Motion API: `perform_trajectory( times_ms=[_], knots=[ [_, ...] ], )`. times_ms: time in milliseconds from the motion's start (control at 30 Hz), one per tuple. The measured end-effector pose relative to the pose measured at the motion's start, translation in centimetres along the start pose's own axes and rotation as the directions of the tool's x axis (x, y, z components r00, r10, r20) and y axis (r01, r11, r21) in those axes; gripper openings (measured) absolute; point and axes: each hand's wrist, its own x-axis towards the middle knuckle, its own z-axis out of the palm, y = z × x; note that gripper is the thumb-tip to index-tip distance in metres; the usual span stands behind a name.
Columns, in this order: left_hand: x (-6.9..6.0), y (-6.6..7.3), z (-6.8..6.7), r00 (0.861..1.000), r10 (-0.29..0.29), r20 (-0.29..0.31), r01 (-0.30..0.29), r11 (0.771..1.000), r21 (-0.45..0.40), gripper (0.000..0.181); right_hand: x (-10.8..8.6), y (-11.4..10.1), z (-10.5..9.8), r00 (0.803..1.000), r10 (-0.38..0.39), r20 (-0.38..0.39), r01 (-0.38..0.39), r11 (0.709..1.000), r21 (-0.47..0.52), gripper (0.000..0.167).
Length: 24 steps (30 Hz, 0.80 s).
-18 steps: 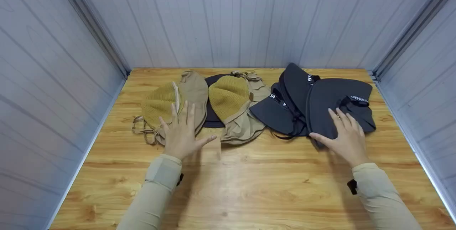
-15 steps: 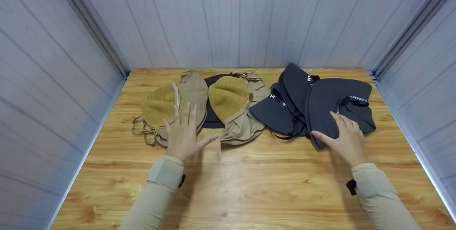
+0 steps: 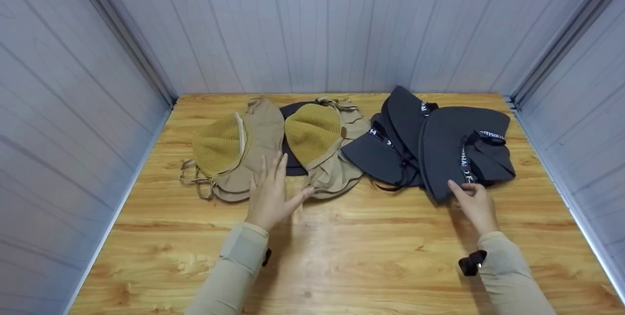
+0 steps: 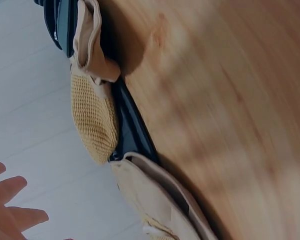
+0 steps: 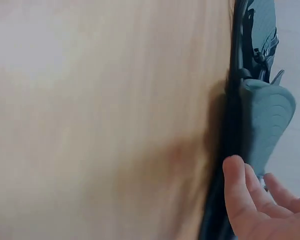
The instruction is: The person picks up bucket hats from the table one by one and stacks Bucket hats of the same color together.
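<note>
In the head view, my left hand (image 3: 270,198) is spread over the front of the tan brim of a mustard knit sun hat (image 3: 219,144). A second mustard and tan hat (image 3: 314,132) lies to its right, on a dark brim (image 3: 292,161). My right hand (image 3: 478,207) is at the near edge of a dark grey wide-brimmed hat (image 3: 444,144) with a lettered strap. Its fingers (image 5: 238,192) are bent and the thumb stands apart from them in the right wrist view; whether they touch the hat cannot be told. Neither hand grips anything.
More dark grey hats (image 3: 403,119) overlap beside the right one, with lettered straps and a dark cord. Tan ties (image 3: 195,176) trail at far left. The wooden table (image 3: 342,256) meets pale panel walls (image 3: 312,27) at the back and sides.
My left hand has moved right and slightly nearer. My right hand has drawn back toward the hat's near edge, its fingers bending more and uncovering the lettered strap. The hats look unmoved.
</note>
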Motion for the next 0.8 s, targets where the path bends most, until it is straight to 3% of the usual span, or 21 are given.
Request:
perform_trajectory(
  times_ms=[67,133,200,333,467,633,700,733,800],
  knots=[
    [-0.2,0.3,0.4,1.0,0.002,-0.006,-0.002,1.0,-0.03,0.102,0.2,0.2,0.1,0.997,0.052,0.049,-0.058,0.988,0.144,0.089],
    [-0.4,0.5,0.8,1.0,0.007,-0.018,-0.008,0.999,-0.053,0.101,0.3,0.3,0.4,0.991,0.098,0.096,-0.123,0.944,0.307,0.09],
    [-0.6,0.6,1.2,1.0,0.015,-0.027,-0.017,0.997,-0.077,0.099,0.3,0.1,0.6,0.981,0.136,0.142,-0.188,0.857,0.479,0.091],
    [-0.9,1.0,1.8,0.999,0.023,-0.034,-0.028,0.99,-0.138,0.096,0.2,-0.4,0.9,0.957,0.193,0.215,-0.288,0.693,0.661,0.09],
    [-1.0,1.4,2.3,0.999,0.038,-0.024,-0.041,0.984,-0.174,0.094,0.4,-0.7,0.9,0.932,0.212,0.294,-0.363,0.525,0.77,0.091],
    [-1.2,1.9,2.6,0.999,0.054,-0.003,-0.054,0.98,-0.191,0.094,1.0,-0.7,1.2,0.915,0.183,0.36,-0.404,0.362,0.84,0.087],
    [-1.3,2.2,2.7,0.999,0.052,0.007,-0.05,0.976,-0.211,0.094,1.3,-0.7,1.3,0.903,0.172,0.393,-0.427,0.266,0.864,0.085],
    [-1.3,2.3,2.7,0.999,0.051,0.014,-0.047,0.974,-0.222,0.094,1.5,-0.7,1.3,0.895,0.176,0.41,-0.44,0.199,0.875,0.084],
    [-1.4,2.6,2.7,0.998,0.047,0.032,-0.038,0.969,-0.245,0.094,2.0,-0.7,1.2,0.873,0.194,0.448,-0.463,0.038,0.885,0.079]
  ],
)
